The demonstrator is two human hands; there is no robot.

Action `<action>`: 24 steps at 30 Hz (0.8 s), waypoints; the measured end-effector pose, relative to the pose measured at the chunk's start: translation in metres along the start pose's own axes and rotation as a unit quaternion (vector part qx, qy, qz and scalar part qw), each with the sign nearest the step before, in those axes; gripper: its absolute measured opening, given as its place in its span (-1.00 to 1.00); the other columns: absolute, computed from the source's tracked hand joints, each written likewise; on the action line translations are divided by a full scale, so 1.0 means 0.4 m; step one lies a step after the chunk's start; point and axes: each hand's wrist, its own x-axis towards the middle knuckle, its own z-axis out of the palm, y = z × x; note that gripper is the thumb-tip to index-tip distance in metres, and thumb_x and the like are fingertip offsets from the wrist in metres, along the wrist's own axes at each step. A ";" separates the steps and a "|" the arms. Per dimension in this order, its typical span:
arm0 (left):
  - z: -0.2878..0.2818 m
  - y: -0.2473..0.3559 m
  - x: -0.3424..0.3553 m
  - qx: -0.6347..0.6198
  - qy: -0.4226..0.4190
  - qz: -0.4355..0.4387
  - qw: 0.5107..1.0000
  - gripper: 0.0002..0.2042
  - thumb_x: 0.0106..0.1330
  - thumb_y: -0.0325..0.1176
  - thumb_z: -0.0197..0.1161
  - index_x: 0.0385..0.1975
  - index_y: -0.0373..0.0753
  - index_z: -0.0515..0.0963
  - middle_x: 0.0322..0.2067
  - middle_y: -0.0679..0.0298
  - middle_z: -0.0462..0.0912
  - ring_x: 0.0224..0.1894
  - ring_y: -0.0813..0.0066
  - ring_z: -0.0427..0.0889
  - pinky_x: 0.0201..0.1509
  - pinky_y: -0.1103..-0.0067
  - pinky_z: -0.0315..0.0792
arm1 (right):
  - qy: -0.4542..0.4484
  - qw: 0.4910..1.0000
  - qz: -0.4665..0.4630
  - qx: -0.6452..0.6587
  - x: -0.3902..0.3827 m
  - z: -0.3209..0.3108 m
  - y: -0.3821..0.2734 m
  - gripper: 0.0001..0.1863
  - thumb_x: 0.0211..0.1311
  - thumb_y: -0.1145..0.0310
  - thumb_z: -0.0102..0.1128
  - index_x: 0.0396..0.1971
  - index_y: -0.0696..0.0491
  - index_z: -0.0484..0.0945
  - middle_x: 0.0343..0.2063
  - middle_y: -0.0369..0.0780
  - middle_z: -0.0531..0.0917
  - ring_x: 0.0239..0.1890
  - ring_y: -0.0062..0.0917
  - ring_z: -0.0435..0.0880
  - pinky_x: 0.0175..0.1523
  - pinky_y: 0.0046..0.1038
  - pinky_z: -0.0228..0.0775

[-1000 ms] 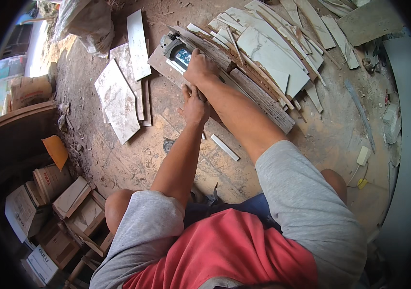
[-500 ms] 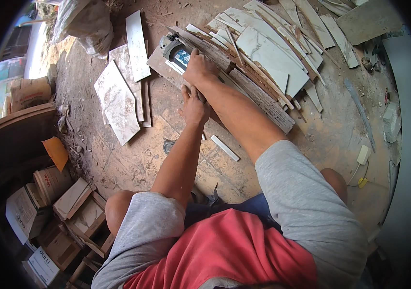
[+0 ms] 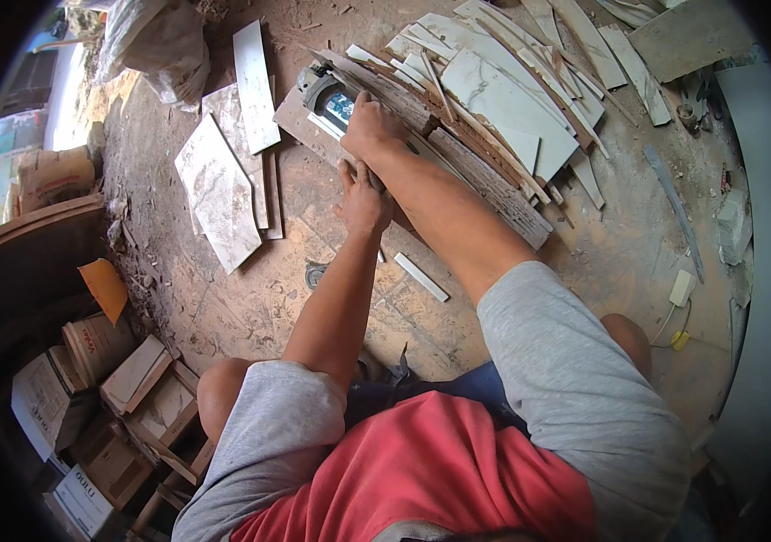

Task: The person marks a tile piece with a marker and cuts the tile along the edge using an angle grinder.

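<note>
My right hand (image 3: 375, 126) is closed around a teal-and-grey power cutter (image 3: 331, 101), probably a circular tile saw; its blade is hidden. The cutter rests on a long flat piece (image 3: 306, 134), seemingly tile, lying slantwise over a weathered wooden plank (image 3: 485, 181). Just below my right wrist, my left hand (image 3: 365, 206) lies with its fingers apart, pressed down at the near edge of the flat piece. Part of that piece is hidden beneath both hands. A narrow white offcut (image 3: 422, 277) lies on the floor nearer to me.
Broken marbled tiles and strips (image 3: 503, 99) pile up at the far right. More tile pieces (image 3: 216, 194) lie to the left. A small round dark object (image 3: 315, 274) sits by my left forearm. Boxes (image 3: 47, 402) and a bucket (image 3: 101, 343) stand at lower left. A white block with a cord (image 3: 682, 288) lies right.
Almost nothing differs: the cutter and my right hand have shifted very slightly to the left, along with a small shift of the whole view. Both hands keep their places.
</note>
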 end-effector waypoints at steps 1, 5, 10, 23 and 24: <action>0.000 0.000 0.000 0.000 0.000 0.000 1.000 -0.19 0.14 -0.17 0.27 0.43 0.05 0.04 0.49 0.15 -0.21 0.31 0.04 0.36 0.31 -0.18 0.08 | 0.002 1.000 0.000 -0.001 0.001 0.001 0.000 -0.39 0.07 0.32 0.31 0.12 0.14 0.29 -0.03 -0.02 0.62 0.04 -0.19 0.64 0.08 -0.25 0.54; -0.007 0.009 -0.005 -0.002 -0.001 -0.001 1.000 -0.18 0.13 -0.18 0.28 0.43 0.04 0.05 0.49 0.15 -0.20 0.31 0.02 0.36 0.31 -0.19 0.08 | 0.003 1.000 0.001 -0.004 0.006 0.001 0.003 -0.38 0.06 0.33 0.32 0.12 0.15 0.29 -0.04 -0.03 0.63 0.03 -0.20 0.65 0.08 -0.25 0.54; 0.002 -0.004 0.001 -0.005 0.002 0.004 1.000 -0.17 0.12 -0.19 0.28 0.43 0.05 0.03 0.49 0.14 -0.20 0.31 0.00 0.35 0.30 -0.20 0.08 | 0.001 1.000 -0.006 -0.004 0.001 -0.002 -0.002 -0.36 0.04 0.31 0.34 0.12 0.15 0.29 -0.04 -0.03 0.64 0.02 -0.19 0.65 0.08 -0.26 0.54; 0.011 -0.008 0.003 -0.011 0.006 0.010 1.000 -0.18 0.14 -0.16 0.29 0.43 0.06 0.03 0.49 0.12 -0.21 0.29 -0.02 0.38 0.29 -0.21 0.09 | -0.001 1.000 -0.003 -0.002 0.009 0.000 0.002 -0.33 0.03 0.30 0.36 0.14 0.15 0.29 -0.02 -0.03 0.62 0.03 -0.20 0.65 0.08 -0.26 0.54; 0.010 -0.010 0.003 -0.014 0.007 0.008 1.000 -0.18 0.14 -0.15 0.29 0.42 0.06 0.04 0.49 0.12 -0.21 0.29 -0.02 0.38 0.29 -0.21 0.08 | -0.001 1.000 -0.003 -0.002 0.007 0.000 0.001 -0.33 0.03 0.30 0.36 0.14 0.15 0.29 -0.02 -0.03 0.62 0.03 -0.20 0.65 0.08 -0.26 0.54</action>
